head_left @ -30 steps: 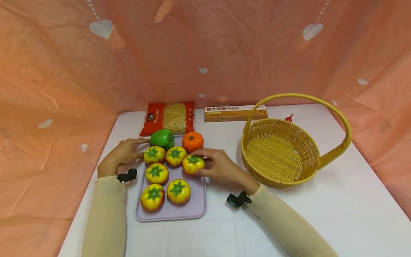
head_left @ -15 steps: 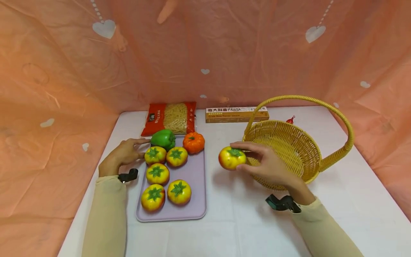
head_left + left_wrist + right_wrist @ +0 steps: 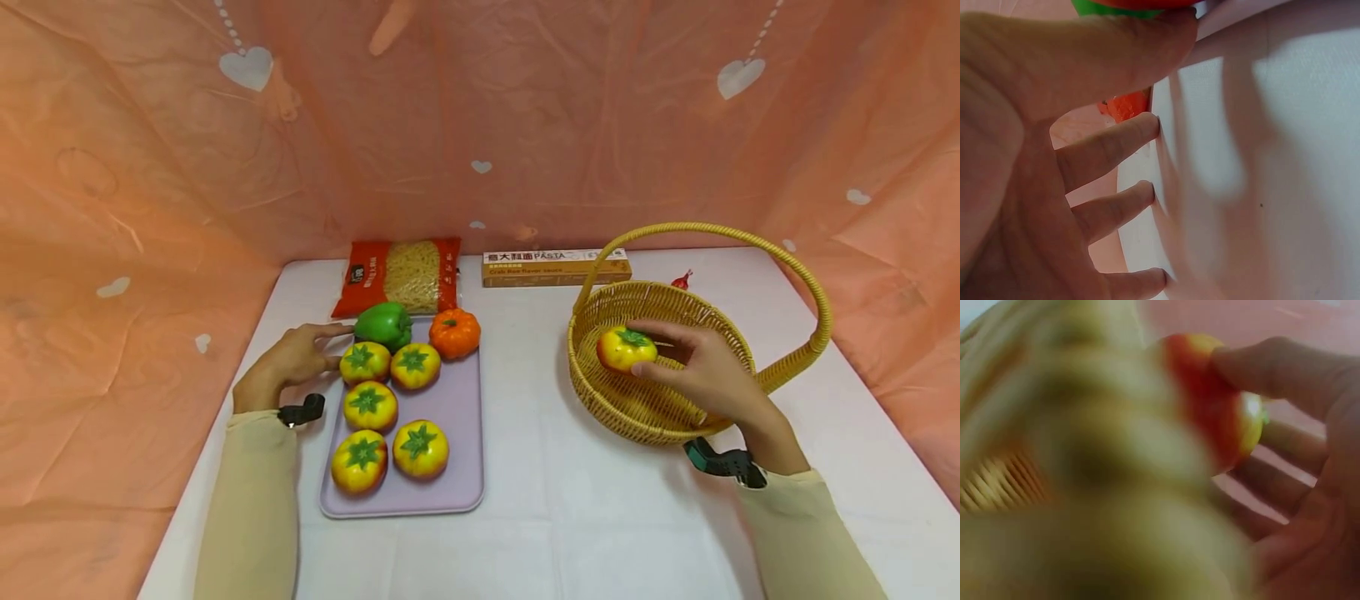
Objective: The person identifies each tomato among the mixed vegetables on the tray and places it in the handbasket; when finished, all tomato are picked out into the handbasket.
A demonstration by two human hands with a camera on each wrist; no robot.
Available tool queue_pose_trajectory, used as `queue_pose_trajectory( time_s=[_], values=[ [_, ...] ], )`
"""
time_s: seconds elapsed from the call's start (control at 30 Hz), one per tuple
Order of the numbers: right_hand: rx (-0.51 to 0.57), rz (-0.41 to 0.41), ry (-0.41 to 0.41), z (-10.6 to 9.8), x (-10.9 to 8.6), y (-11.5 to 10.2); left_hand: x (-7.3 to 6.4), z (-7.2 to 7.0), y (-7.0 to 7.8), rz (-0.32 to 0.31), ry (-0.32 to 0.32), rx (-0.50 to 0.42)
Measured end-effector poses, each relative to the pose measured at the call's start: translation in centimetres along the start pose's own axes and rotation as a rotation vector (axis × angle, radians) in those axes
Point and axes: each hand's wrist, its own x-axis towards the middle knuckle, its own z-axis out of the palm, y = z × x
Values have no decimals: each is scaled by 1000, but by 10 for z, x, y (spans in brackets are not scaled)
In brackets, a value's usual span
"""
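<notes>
My right hand [image 3: 708,367] pinches a yellow-and-red tomato [image 3: 622,350] with a green star-shaped top, between thumb and fingers, over the inside of the wicker basket [image 3: 611,414]. In the right wrist view, the basket's blurred weave partly covers this tomato [image 3: 1210,400]. My left hand [image 3: 295,357] is at the left edge of the lilac tray [image 3: 467,433], its fingers spread and reaching down to the tabletop in the left wrist view. Its index finger lies beside a green bell pepper [image 3: 384,325], its thumb beside a tomato [image 3: 365,362]. Several matching tomatoes lie on the tray.
A small orange pumpkin [image 3: 454,333] sits at the tray's far right corner. Behind stand a red pasta bag [image 3: 411,275] and a pasta box [image 3: 557,271]. The basket's tall handle [image 3: 823,312] arches above it. A small red item [image 3: 681,282] lies behind the basket.
My right hand has lifted a tomato off the tray's right side and carried it right, to over the basket. The left hand has stayed at the tray's left edge.
</notes>
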Motion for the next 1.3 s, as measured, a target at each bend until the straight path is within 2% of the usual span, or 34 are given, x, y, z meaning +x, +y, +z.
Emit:
queue_pose_trajectory(
  time_s=[0.23,0.43,0.63,0.77,0.83,0.93,1.0,1.1,1.2,1.3],
  values=[
    [-67,84,-90,15,10,8,-2,0,1,16,11,1],
    [-122,98,-113,27,12,17,-1,0,1,11,12,-5],
    [-151,85,-100,33,17,18,-2,-1,2,-27,-2,-25],
    [-152,90,-101,30,15,13,-2,0,2,-34,-7,-35],
    [-167,87,-73,26,10,10,-3,1,2,-29,-7,-31],
    [-168,75,13,20,0,-1,-2,2,1,-34,-10,-35],
    [-114,37,59,19,-5,-10,-2,2,1,-31,-10,-33],
    [91,-51,64,24,-11,-23,-1,1,1,-24,-5,-31],
    [364,-137,-22,37,-12,-34,0,0,0,-11,-1,-23],
    [571,-185,-130,56,-10,-43,0,0,-1,-7,0,-17]
  ],
)
